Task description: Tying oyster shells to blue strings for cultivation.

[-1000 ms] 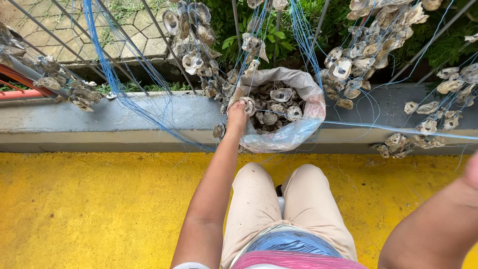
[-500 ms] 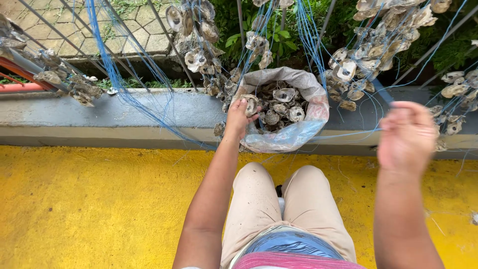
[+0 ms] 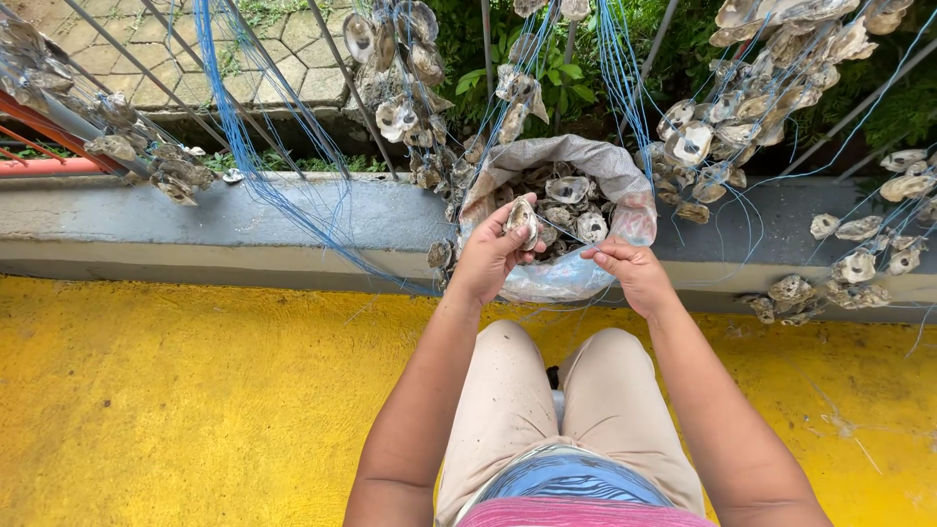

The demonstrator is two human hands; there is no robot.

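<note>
1. Over a yellow-painted floor (image 3: 146, 410), beside a low grey concrete ledge (image 3: 244, 220), a seated person works at an open sack of oyster shells (image 3: 571, 210) propped against the ledge between the knees

2. Half a second earlier the right hand was raised off to the side, well apart from the sack; now the right hand (image 3: 634, 278) has come in to the sack's near rim, fingers pinched narrow on what looks like a thin blue line, too fine to be sure of

3. Left hand (image 3: 488, 259) has lifted from among the shells and now grips a single oyster shell (image 3: 520, 220), held just above the sack's mouth; with both hands drawn close, shell and line appear ready to meet

4. Count: two hands, one sack, one shell in hand, roughly a dozen shells showing loose in the sack

5. Strung shell clusters (image 3: 400, 78) hang on blue cords (image 3: 234, 117) from a metal fence (image 3: 127, 59); at least five clusters show, the shells too many and overlapped to number
</note>
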